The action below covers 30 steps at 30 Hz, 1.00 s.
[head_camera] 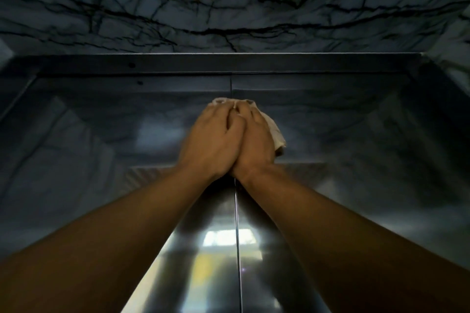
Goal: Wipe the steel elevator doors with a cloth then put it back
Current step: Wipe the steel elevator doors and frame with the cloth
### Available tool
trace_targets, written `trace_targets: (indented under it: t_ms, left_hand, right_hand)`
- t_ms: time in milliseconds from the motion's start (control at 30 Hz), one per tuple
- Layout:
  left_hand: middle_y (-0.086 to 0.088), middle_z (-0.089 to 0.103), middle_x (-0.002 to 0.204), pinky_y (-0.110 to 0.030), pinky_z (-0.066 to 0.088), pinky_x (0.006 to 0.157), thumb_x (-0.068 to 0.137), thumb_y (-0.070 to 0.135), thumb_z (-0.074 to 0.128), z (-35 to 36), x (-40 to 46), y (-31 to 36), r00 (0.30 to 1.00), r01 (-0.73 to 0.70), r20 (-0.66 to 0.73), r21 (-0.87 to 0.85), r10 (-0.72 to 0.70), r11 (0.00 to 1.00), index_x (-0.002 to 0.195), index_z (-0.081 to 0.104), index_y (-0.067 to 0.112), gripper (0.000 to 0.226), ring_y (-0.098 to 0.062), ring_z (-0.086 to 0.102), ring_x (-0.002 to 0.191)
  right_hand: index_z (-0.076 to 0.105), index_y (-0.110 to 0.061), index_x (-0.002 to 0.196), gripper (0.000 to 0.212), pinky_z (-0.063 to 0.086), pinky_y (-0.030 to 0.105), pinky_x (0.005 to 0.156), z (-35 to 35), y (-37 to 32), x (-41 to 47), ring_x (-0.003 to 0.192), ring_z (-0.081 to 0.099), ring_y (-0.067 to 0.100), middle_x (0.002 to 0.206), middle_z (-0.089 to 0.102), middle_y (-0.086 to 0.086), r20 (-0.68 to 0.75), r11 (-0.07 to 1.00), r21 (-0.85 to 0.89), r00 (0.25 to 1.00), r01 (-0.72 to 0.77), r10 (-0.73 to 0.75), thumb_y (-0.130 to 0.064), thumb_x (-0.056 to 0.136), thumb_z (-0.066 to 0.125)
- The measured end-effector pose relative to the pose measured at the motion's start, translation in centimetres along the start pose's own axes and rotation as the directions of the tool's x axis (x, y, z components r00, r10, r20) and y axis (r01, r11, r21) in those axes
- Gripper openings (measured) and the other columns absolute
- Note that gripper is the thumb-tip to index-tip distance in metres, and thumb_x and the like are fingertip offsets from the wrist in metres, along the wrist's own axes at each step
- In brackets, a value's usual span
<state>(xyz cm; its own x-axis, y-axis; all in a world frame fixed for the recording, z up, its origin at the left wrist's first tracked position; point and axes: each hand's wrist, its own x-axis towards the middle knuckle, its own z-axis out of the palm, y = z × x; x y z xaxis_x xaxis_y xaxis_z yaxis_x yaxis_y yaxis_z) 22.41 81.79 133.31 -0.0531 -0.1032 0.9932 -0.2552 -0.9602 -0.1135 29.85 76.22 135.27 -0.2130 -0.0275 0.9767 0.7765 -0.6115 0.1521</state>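
The steel elevator doors (274,249) fill the view ahead, shut, with their centre seam running up the middle. A pale beige cloth (276,133) is pressed flat against the upper part of the doors, right on the seam. My left hand (211,145) and my right hand (254,145) lie side by side on top of the cloth, fingers pointing up, both arms stretched high. Most of the cloth is hidden under my hands; only its top edge and right corner show.
A dark steel door frame header (229,65) runs across above the doors. Over it is a marble wall (229,7) with black veins. The door steel reflects a bright window and marble side walls.
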Motion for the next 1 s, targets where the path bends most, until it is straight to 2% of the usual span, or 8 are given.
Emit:
trace_targets:
  t_ms: [267, 400, 467, 533, 633, 733, 833, 1000]
  left_hand:
    - [-0.001, 0.054, 0.142, -0.03, 0.04, 0.103, 0.094, 0.044, 0.04, -1.5, -3.2, 0.0, 0.997, 0.011, 0.08, 0.08, -0.017, 0.997, 0.138, 0.047, 0.028, 0.047, -0.021, 0.054, 0.124]
    - [-0.001, 0.061, 0.133, -0.032, 0.046, 0.099, 0.094, 0.042, 0.045, -2.3, -4.8, -0.1, 0.994, 0.009, 0.105, 0.012, -0.01, 1.0, 0.132, 0.048, 0.032, 0.039, -0.021, 0.06, 0.113]
    - [0.0, 0.063, 0.128, -0.034, 0.047, 0.098, 0.097, 0.044, 0.041, -2.6, -5.9, -0.3, 0.996, 0.007, 0.094, -0.028, -0.004, 1.0, 0.129, 0.048, 0.034, 0.034, -0.021, 0.061, 0.11]
    - [0.001, 0.063, 0.13, -0.033, 0.044, 0.099, 0.1, 0.049, 0.036, -3.0, -7.2, -0.7, 0.993, 0.057, 0.107, -0.067, -0.049, 0.996, 0.133, 0.047, 0.035, 0.037, -0.02, 0.059, 0.116]
    - [0.003, 0.058, 0.139, -0.038, 0.039, 0.11, 0.1, 0.047, 0.035, -3.6, -8.6, -1.7, 0.98, 0.132, 0.171, -0.158, -0.105, 0.979, 0.135, 0.045, 0.036, 0.038, -0.019, 0.052, 0.128]
    - [0.005, 0.051, 0.146, -0.044, 0.035, 0.114, 0.091, 0.053, 0.027, -4.2, -9.9, -2.8, 0.97, 0.139, 0.225, -0.2, -0.092, 0.97, 0.136, 0.043, 0.038, 0.05, -0.018, 0.043, 0.138]
    - [0.0, 0.041, 0.153, -0.038, 0.032, 0.117, 0.09, 0.042, 0.03, -5.0, -12.9, -4.3, 0.973, 0.045, 0.229, -0.057, -0.031, 0.997, 0.145, 0.038, 0.026, 0.057, -0.018, 0.037, 0.141]
    - [-0.018, 0.044, 0.148, -0.045, 0.033, 0.117, 0.083, 0.021, 0.047, -6.1, -17.9, -6.7, 0.994, -0.047, 0.104, 0.276, 0.019, 0.96, 0.14, 0.045, 0.002, 0.06, -0.031, 0.04, 0.138]
  right_hand:
    - [0.027, -0.014, 0.154, 0.062, 0.002, 0.035, 0.123, -0.6, -1.2, -4.1, 0.149, 0.019, 0.028, 0.16, 0.025, 0.013, 0.054, 0.999, -0.002, 0.998, 0.038, -0.037, -0.031, 0.098, 0.048]
    - [0.016, -0.025, 0.156, 0.069, 0.009, 0.039, 0.123, 0.4, -1.1, -5.7, 0.151, 0.012, 0.023, 0.163, 0.015, 0.004, 0.096, 0.998, -0.064, 0.995, -0.018, 0.024, -0.049, 0.094, 0.035]
    - [0.019, -0.027, 0.154, 0.066, 0.012, 0.039, 0.123, 0.2, -1.5, -6.6, 0.15, 0.014, 0.019, 0.162, 0.019, 0.002, 0.103, 0.994, 0.055, 0.991, -0.09, 0.084, -0.051, 0.095, 0.034]
    - [0.028, -0.025, 0.152, 0.06, 0.012, 0.039, 0.124, -0.3, -1.8, -7.7, 0.149, 0.02, 0.019, 0.159, 0.026, 0.003, 0.097, 0.989, 0.105, 0.991, -0.101, 0.091, -0.047, 0.097, 0.037]
    - [0.03, -0.021, 0.152, 0.061, 0.009, 0.033, 0.124, -0.7, -1.9, -9.2, 0.147, 0.022, 0.018, 0.158, 0.03, 0.004, 0.066, 0.997, -0.072, 0.997, -0.024, 0.029, -0.041, 0.098, 0.048]
    - [0.033, -0.017, 0.151, 0.057, 0.017, 0.036, 0.122, -1.4, -2.5, -10.5, 0.147, 0.025, 0.02, 0.157, 0.034, 0.007, 0.093, 0.998, -0.065, 0.995, -0.025, 0.031, -0.042, 0.1, 0.041]
    - [0.036, -0.015, 0.15, 0.059, 0.018, 0.036, 0.122, -2.2, -3.5, -11.8, 0.145, 0.03, 0.024, 0.154, 0.037, 0.01, 0.079, 0.997, -0.062, 0.995, -0.051, 0.056, -0.043, 0.098, 0.032]
    - [0.036, -0.014, 0.15, 0.059, 0.017, 0.034, 0.12, -2.9, -4.2, -12.9, 0.144, 0.031, 0.025, 0.154, 0.037, 0.011, 0.057, 0.995, -0.049, 0.994, -0.092, 0.095, -0.036, 0.096, 0.046]
